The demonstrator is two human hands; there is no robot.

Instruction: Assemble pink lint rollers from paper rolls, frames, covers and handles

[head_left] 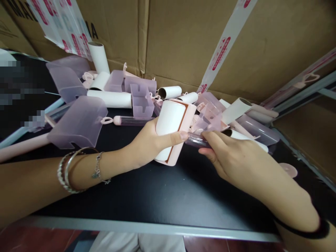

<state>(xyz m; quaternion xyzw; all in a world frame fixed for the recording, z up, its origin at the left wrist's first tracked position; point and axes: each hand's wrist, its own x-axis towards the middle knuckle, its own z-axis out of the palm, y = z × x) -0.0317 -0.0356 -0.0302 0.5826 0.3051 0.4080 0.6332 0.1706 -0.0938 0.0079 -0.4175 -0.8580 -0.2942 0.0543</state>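
Head view. Left hand (147, 141) clamped around white paper lint roll seated in pink plastic roller frame (173, 129); thumb across the front of the roll, fingers behind. Roll held above the black table top (162, 196), near centre, long axis nearly upright, tilted slightly right at the top.

Right hand (236, 161) closed in a pinch on translucent purple plastic handle tube (196, 140). Tube long axis roughly level, pointing left toward the roller frame's right edge; tip just beside the left thumb, contact with the frame not resolvable. Tube thus crosswise to the roll axis, right hand nearer the tube, left nearer the roll.

Behind: heap of spare white rolls (110, 99), translucent purple covers (78, 122), cardboard box wall (183, 38).
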